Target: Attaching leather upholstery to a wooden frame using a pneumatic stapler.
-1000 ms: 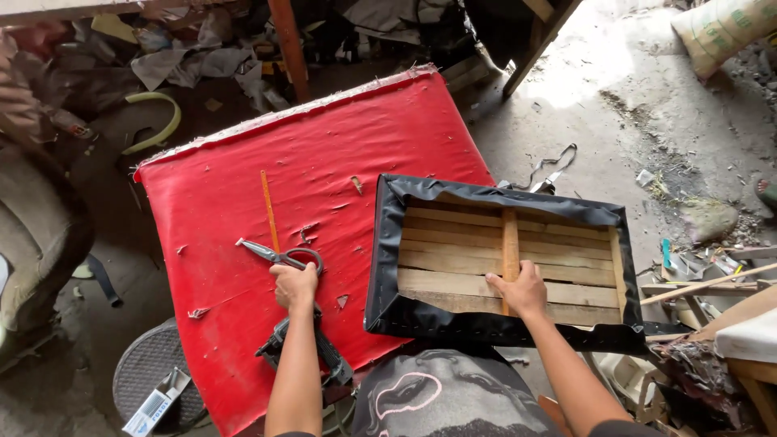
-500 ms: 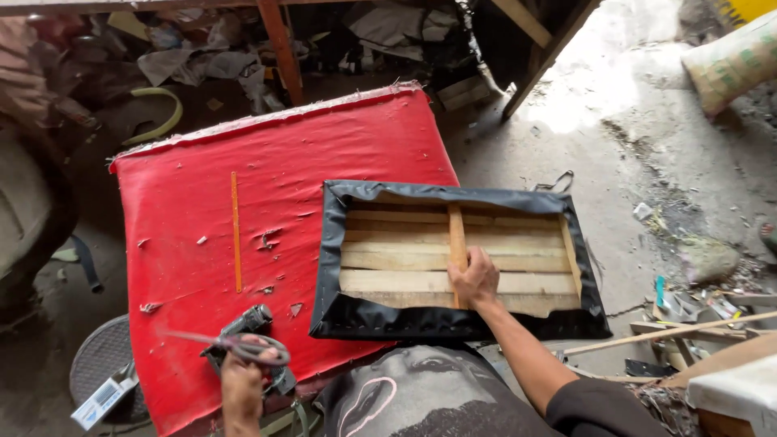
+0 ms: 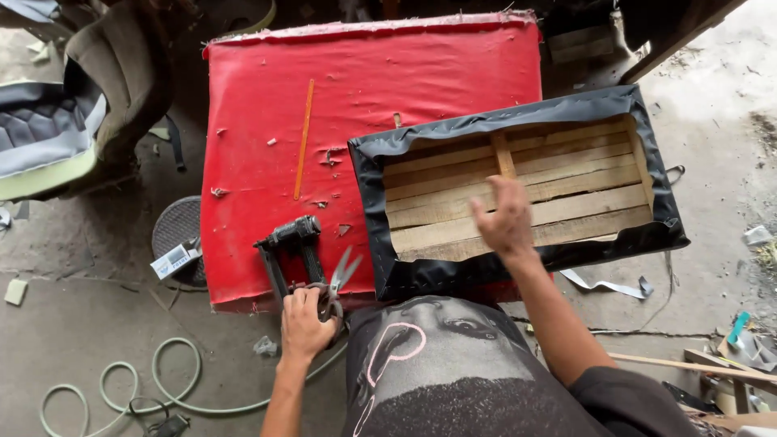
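Left hand [image 3: 303, 322] is clenched on the handles of a pair of scissors [image 3: 333, 283] at the near edge of the red counter [image 3: 405, 81]; the blades are seen open, pointing away. A black staple gun [image 3: 290, 243] lies just beside the scissors on the counter. Right hand [image 3: 506, 218] is held over the slats of a wooden frame [image 3: 566, 174] wrapped in black vinyl [image 3: 372, 210], fingers released, nothing grasped. The frame rests on the counter's right part, overhanging it. A pale hose [image 3: 162, 380] is coiled on the floor.
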